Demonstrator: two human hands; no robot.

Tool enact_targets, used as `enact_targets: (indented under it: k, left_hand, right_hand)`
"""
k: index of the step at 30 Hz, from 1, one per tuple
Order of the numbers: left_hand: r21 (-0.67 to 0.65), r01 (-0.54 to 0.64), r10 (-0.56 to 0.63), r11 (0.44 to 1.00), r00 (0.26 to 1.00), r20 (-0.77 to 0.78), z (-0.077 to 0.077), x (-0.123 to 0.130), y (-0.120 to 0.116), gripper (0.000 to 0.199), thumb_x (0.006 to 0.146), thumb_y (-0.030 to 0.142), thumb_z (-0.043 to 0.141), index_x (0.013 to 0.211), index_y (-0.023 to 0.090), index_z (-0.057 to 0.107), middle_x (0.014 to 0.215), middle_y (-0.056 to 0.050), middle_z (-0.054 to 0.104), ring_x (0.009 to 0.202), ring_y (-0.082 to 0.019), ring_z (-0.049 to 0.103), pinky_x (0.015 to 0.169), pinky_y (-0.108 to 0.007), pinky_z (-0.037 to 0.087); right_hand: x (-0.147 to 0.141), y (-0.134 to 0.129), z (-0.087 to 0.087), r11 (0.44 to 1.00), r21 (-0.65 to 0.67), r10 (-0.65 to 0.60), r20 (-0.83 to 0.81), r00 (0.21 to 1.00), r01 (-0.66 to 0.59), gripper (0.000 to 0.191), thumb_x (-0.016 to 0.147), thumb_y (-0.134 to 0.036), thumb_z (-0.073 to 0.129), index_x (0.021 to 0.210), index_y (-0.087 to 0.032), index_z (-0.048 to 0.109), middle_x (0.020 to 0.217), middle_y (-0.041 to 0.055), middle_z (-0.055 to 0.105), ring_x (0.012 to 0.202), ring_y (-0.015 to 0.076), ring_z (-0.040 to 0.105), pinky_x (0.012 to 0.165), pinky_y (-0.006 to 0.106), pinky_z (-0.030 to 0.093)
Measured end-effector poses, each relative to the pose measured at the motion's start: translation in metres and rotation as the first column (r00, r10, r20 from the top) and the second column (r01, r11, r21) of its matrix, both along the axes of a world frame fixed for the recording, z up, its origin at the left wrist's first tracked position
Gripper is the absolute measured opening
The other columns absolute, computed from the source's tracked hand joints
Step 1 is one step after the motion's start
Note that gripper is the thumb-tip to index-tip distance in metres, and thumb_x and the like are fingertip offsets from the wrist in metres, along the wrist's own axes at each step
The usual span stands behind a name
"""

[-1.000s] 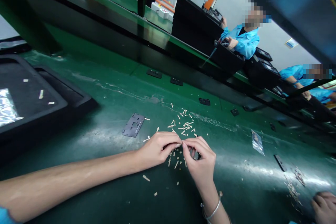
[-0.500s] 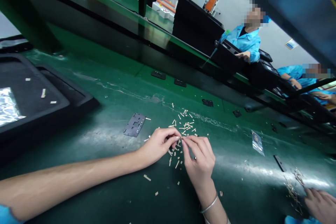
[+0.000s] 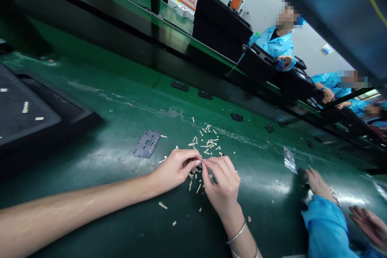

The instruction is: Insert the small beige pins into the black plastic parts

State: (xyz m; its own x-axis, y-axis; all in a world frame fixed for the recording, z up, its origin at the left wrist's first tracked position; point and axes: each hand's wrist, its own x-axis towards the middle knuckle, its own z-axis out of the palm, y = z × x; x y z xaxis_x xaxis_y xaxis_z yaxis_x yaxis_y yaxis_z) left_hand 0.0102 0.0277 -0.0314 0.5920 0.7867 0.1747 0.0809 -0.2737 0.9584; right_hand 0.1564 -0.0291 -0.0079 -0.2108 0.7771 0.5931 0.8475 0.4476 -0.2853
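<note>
My left hand [image 3: 178, 167] and my right hand [image 3: 222, 181] meet fingertip to fingertip above the green worktable [image 3: 117, 217]. Both pinch closed at the same spot; whatever lies between the fingers is too small to make out. Around and beneath them are scattered many small pale strips [image 3: 210, 143], some partly hidden by the hands. A flat grey plate with cut-outs [image 3: 147, 144] lies to the left of my left hand, apart from it, with a pale strip at its upper right edge.
Black trays [image 3: 27, 105] stand at the left, pale strips on them. Small black parts [image 3: 179, 86] lie along the back. A clear bag [image 3: 290, 160] lies at right, near a co-worker's hands [image 3: 319, 181]. Other people in blue work behind the shelf beam [image 3: 181, 54].
The view has shifted slightly, while my hands keep their pinch. At right, a co-worker's blue sleeve and hand have reached forward toward the clear bag, covering the dark bar and strips there.
</note>
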Motion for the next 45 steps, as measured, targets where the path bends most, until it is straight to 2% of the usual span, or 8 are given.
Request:
enact_targets:
  k: [7, 13, 20, 32, 36, 41, 43, 45]
  left_hand:
    - [-0.266, 0.131, -0.102, 0.955, 0.988, 0.120, 0.004, 0.000, 0.004, 0.015, 0.082, 0.025, 0.048, 0.073, 0.014, 0.053, 0.060, 0.003, 0.047, 0.055, -0.009, 0.041, 0.052, -0.020, 0.032]
    - [-0.551, 0.408, -0.176, 0.727, 0.888, 0.425, -0.002, 0.002, 0.010, 0.022, 0.082, 0.035, 0.048, 0.073, 0.015, 0.045, 0.052, 0.004, 0.046, 0.042, -0.005, 0.029, 0.040, -0.018, 0.016]
    - [-0.616, 0.564, -0.236, 0.550, 0.812, 0.533, -0.008, 0.003, 0.011, 0.019, 0.080, 0.031, 0.050, 0.071, 0.015, 0.043, 0.048, 0.005, 0.043, 0.039, -0.004, 0.026, 0.038, -0.019, 0.010]
    - [-0.671, 0.586, -0.304, 0.453, 0.810, 0.502, -0.002, -0.002, 0.014, 0.023, 0.075, 0.033, 0.057, 0.070, 0.014, 0.045, 0.048, 0.004, 0.043, 0.039, -0.005, 0.030, 0.037, -0.018, 0.011]
    - [-0.662, 0.541, -0.406, 0.519, 0.837, 0.366, 0.007, -0.006, 0.020, 0.027, 0.080, 0.040, 0.049, 0.071, 0.015, 0.045, 0.051, 0.003, 0.046, 0.039, -0.006, 0.030, 0.038, -0.018, 0.014]
    - [-0.163, 0.139, -0.169, 0.977, 0.967, -0.188, 0.023, 0.006, 0.066, 0.018, 0.082, 0.030, 0.046, 0.075, 0.016, 0.054, 0.063, 0.000, 0.054, 0.055, -0.011, 0.047, 0.051, -0.020, 0.036]
    - [0.206, -0.053, 0.133, 0.977, 0.909, -0.396, 0.024, 0.018, 0.100, 0.012, 0.079, 0.022, 0.048, 0.077, 0.018, 0.058, 0.074, -0.002, 0.059, 0.071, -0.016, 0.054, 0.066, -0.025, 0.041]
    - [0.330, -0.164, 0.302, 0.929, 0.853, -0.425, 0.021, 0.032, 0.138, 0.016, 0.078, 0.015, 0.047, 0.087, 0.018, 0.059, 0.095, -0.007, 0.059, 0.095, -0.023, 0.051, 0.083, -0.032, 0.038]
  right_hand:
    - [0.013, 0.005, 0.003, 0.995, -0.018, -0.102, -0.083, 0.991, 0.101, 0.015, 0.076, -0.006, 0.056, 0.083, -0.018, 0.061, 0.073, 0.0045, 0.064, 0.069, 0.0164, 0.055, 0.064, 0.032, 0.047]
    - [0.019, 0.006, 0.009, 0.994, -0.108, 0.008, -0.178, 0.984, -0.028, 0.023, 0.077, -0.004, 0.053, 0.089, -0.021, 0.063, 0.086, 0.0052, 0.067, 0.080, 0.0178, 0.060, 0.067, 0.033, 0.049]
    - [0.007, 0.000, 0.009, 0.988, -0.024, 0.146, -0.182, 0.972, -0.153, 0.022, 0.072, -0.002, 0.060, 0.086, -0.020, 0.063, 0.078, 0.0045, 0.067, 0.073, 0.0170, 0.061, 0.065, 0.033, 0.050]
    - [0.001, -0.004, 0.016, 0.984, -0.064, 0.153, -0.206, 0.967, -0.169, 0.014, 0.077, -0.005, 0.056, 0.080, -0.018, 0.059, 0.073, 0.0038, 0.065, 0.069, 0.0152, 0.057, 0.063, 0.031, 0.048]
    - [0.003, -0.005, 0.018, 0.983, -0.091, 0.133, -0.238, 0.962, -0.158, 0.013, 0.077, -0.006, 0.055, 0.080, -0.018, 0.058, 0.073, 0.0034, 0.065, 0.071, 0.0152, 0.057, 0.064, 0.030, 0.047]
    - [0.009, -0.005, 0.023, 0.988, -0.143, 0.011, -0.300, 0.954, -0.056, 0.012, 0.078, -0.007, 0.054, 0.079, -0.019, 0.056, 0.074, 0.0034, 0.062, 0.071, 0.0157, 0.056, 0.066, 0.032, 0.046]
    - [0.011, -0.005, 0.022, 0.987, -0.159, -0.019, -0.302, 0.953, -0.031, 0.012, 0.079, -0.007, 0.053, 0.079, -0.019, 0.056, 0.074, 0.0033, 0.061, 0.070, 0.0157, 0.055, 0.066, 0.032, 0.045]
    - [0.013, -0.005, 0.021, 0.984, -0.175, -0.033, -0.295, 0.955, -0.020, 0.012, 0.079, -0.007, 0.052, 0.080, -0.019, 0.056, 0.074, 0.0033, 0.061, 0.071, 0.0160, 0.054, 0.068, 0.033, 0.045]
